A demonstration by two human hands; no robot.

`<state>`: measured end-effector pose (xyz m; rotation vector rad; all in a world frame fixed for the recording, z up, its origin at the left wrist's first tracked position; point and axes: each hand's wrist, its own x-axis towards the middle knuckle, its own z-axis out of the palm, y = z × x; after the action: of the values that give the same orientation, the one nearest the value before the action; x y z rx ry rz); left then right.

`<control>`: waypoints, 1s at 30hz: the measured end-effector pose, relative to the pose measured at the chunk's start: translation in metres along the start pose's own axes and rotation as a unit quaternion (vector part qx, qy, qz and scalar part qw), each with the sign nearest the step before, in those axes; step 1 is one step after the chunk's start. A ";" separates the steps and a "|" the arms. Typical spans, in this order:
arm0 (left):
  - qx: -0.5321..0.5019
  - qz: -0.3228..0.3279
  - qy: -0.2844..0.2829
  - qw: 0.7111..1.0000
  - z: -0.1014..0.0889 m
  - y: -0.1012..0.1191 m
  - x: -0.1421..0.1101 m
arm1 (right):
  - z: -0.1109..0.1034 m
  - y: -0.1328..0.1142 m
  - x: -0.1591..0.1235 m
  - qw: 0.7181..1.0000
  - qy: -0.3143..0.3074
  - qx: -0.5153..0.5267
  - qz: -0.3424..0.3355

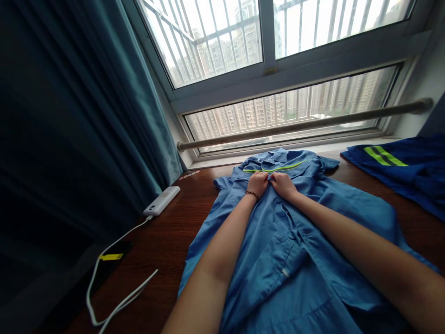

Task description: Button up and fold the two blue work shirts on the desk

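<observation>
While the blue shirt (pixel 262 241) lies spread on the surface (pixel 181 218), fingers of the left hand (pixel 258 183) and right hand (pixel 283 185) pinch its front closely; keeping both edges level probably helps the cloth stay even.

Room is found between the blue shirt (pixel 257 246) and the white box (pixel 162 201), but the window (pixel 292 104) is crossed by a bar (pixel 299 126).
</observation>
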<state>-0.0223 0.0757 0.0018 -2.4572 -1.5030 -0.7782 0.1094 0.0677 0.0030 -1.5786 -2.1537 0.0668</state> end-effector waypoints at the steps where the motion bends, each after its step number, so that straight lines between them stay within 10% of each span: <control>1: -0.020 0.000 0.001 1.000 -0.001 -0.002 -0.001 | 0.000 0.001 0.000 1.000 -0.002 0.000 0.000; 10: -0.143 -0.024 0.006 0.989 0.001 -0.012 -0.001 | 0.001 0.000 -0.002 1.000 -0.002 -0.008 0.012; 30: -0.058 -0.039 -0.001 0.998 -0.003 0.001 -0.002 | -0.002 -0.010 -0.010 0.997 0.006 -0.064 0.038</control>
<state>-0.0238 0.0724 0.0030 -2.4945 -1.6059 -0.9001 0.1034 0.0549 0.0049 -1.7275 -2.1253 -0.0586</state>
